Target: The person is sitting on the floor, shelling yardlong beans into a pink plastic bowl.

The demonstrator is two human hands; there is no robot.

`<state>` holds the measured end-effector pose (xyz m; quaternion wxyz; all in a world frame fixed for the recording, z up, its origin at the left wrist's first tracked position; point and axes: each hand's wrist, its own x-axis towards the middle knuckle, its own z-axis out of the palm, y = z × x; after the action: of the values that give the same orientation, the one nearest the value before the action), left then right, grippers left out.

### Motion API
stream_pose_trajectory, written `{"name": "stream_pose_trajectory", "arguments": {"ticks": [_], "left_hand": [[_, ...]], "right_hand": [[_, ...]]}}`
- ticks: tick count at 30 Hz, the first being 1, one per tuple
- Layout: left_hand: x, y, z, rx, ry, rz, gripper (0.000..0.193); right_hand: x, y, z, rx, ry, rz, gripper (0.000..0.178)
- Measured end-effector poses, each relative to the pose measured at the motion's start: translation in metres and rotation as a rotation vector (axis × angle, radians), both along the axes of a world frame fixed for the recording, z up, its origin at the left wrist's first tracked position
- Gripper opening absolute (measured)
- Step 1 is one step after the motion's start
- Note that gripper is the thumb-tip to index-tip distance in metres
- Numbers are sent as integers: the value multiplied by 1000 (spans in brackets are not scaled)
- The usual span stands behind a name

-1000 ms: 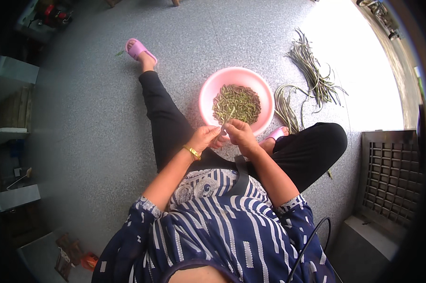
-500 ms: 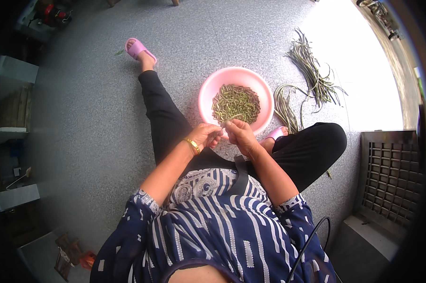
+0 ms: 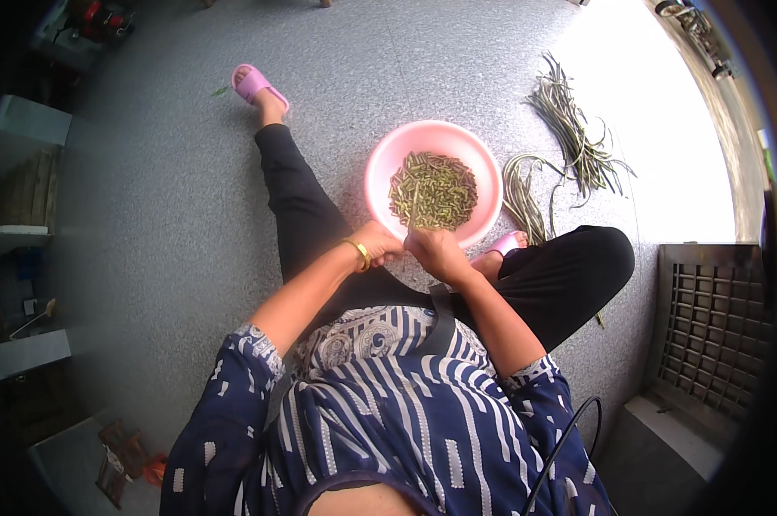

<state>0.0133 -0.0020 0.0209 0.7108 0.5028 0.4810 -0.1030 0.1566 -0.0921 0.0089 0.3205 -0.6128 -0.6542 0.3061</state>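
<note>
I sit on a grey speckled floor with a pink basin (image 3: pixel 380 168) between my legs. It holds several short cut pieces of green long bean (image 3: pixel 436 191). My left hand (image 3: pixel 378 244) and my right hand (image 3: pixel 436 249) meet just at the basin's near rim. Both pinch the same long bean (image 3: pixel 413 209), which sticks up from the fingers over the basin. A gold bracelet (image 3: pixel 359 252) rings my left wrist.
A loose pile of uncut long beans (image 3: pixel 573 138) lies on the floor right of the basin, with more (image 3: pixel 522 193) beside it. My left leg stretches out to a pink slipper (image 3: pixel 252 83). A metal grate (image 3: pixel 707 327) stands at right; shelves (image 3: pixel 23 241) at left.
The hands stayed together at the basin's near rim, shifting slightly while working the bean. The bean end over the basin has changed its angle a little.
</note>
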Motion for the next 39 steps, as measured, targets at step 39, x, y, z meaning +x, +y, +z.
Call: {"name": "stream_pose_trajectory", "arguments": {"ticks": [39], "left_hand": [[10,-2,-23,414,-400,614,19]], "right_hand": [[17,9,8,-743,1040,-170,36]]}}
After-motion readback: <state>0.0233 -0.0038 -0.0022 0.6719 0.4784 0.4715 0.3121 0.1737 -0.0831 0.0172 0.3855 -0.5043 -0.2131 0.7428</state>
